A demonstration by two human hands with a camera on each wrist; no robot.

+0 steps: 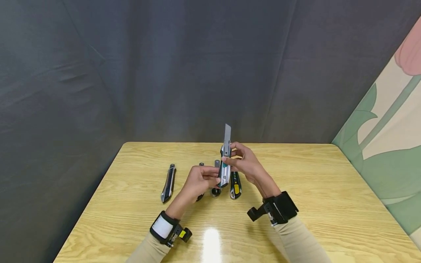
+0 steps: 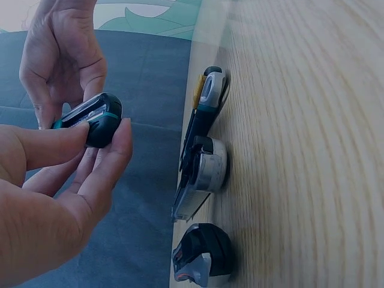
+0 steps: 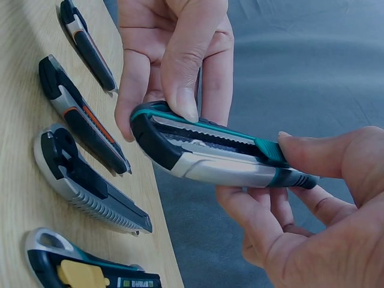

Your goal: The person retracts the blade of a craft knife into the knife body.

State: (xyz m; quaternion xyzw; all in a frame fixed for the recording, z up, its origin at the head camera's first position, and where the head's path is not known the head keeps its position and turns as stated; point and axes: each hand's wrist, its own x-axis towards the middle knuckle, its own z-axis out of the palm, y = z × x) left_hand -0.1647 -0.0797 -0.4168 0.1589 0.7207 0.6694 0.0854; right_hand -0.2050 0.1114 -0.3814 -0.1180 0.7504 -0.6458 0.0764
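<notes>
Above the table, both hands hold a silver, black and teal snap-off utility knife (image 1: 225, 173), tilted up with its long blade (image 1: 227, 134) extended. My left hand (image 1: 199, 180) pinches the rounded black rear end between thumb and fingers. My right hand (image 1: 247, 161) grips the front part; in the right wrist view its thumb (image 3: 318, 155) is at the teal slider (image 3: 270, 150), with fingers beneath the body. Under the hands lie a silver knife (image 3: 90, 186) and a black knife with a yellow slider (image 3: 81, 273). A knife with an orange strip (image 3: 84, 117) is partly covered by my left hand in the head view.
Another black and grey knife (image 1: 169, 183) lies apart on the left of the wooden table (image 1: 131, 219). A dark cloth (image 1: 204, 73) hangs behind the table's far edge. A floral-patterned panel (image 1: 388, 135) stands along the right side.
</notes>
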